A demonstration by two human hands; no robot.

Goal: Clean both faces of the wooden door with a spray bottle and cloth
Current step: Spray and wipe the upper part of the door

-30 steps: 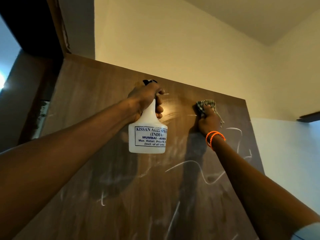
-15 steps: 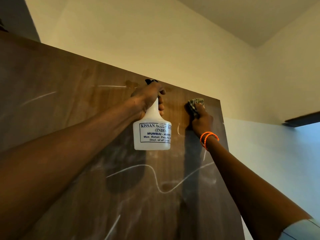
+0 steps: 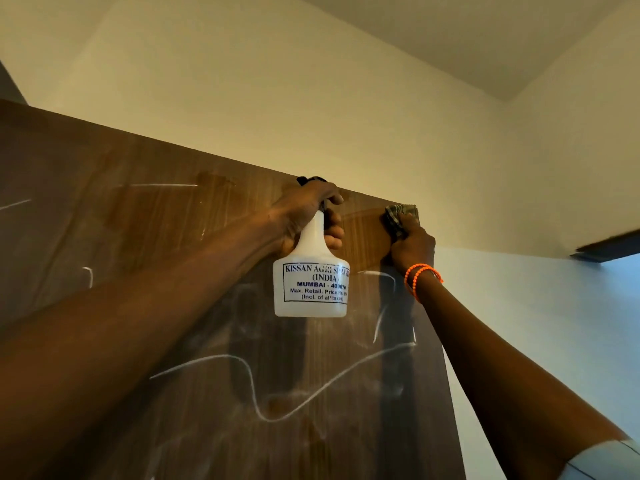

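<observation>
Two bare forearms, the right wrist ringed by a doubled orange bead bracelet (image 3: 420, 280), a pale sleeve (image 3: 609, 462) edging the right upper arm.

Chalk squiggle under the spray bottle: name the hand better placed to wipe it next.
Right. The right hand already grips the cloth against the door; the left hand is occupied by the spray bottle.
</observation>
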